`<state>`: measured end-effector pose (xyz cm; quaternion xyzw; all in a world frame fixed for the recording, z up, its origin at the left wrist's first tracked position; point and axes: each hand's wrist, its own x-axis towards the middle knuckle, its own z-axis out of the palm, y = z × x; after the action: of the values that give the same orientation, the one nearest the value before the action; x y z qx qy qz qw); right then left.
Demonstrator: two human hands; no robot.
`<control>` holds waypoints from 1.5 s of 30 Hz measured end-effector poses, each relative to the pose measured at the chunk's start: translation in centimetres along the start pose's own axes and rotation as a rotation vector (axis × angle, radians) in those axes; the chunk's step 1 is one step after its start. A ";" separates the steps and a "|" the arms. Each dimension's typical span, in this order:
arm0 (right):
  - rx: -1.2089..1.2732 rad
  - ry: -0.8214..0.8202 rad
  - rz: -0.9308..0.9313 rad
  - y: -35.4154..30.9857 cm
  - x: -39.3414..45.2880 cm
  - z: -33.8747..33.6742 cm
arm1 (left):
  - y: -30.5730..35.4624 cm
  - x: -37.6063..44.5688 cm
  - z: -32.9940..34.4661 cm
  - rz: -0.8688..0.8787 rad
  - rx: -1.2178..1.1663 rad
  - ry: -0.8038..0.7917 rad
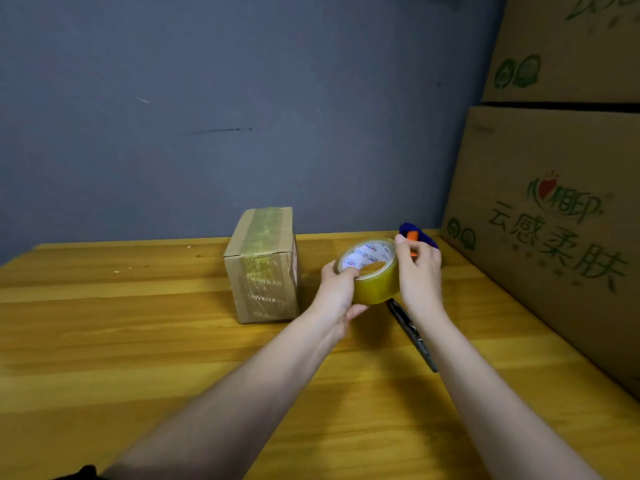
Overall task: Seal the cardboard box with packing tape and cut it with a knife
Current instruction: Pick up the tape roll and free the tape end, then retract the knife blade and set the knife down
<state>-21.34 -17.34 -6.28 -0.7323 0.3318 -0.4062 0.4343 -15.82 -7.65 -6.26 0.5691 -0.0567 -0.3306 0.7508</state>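
Observation:
A small cardboard box [262,268] stands on the wooden table [121,323], with yellowish tape running over its top and front. To its right I hold a roll of clear yellow packing tape [372,271] above the table. My left hand [337,292] grips the roll from the left, thumb in the core. My right hand [419,271] holds its right side, fingers on the rim. A dark knife [410,332] lies on the table under my right wrist, partly hidden.
A blue and orange object [415,234] lies behind my right hand, mostly hidden. Large printed cardboard cartons [554,202] are stacked along the table's right edge. A grey-blue wall [242,116] stands behind the table.

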 end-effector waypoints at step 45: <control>-1.032 -0.490 0.030 3.8 3.1 -3.4 | -3.6 3.3 1.2 0.265 1.177 0.011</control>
<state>-23.46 -22.71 -7.74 -0.9176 0.3871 -0.0038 0.0901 -15.39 -10.92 -10.04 0.8789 -0.2966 -0.1441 0.3446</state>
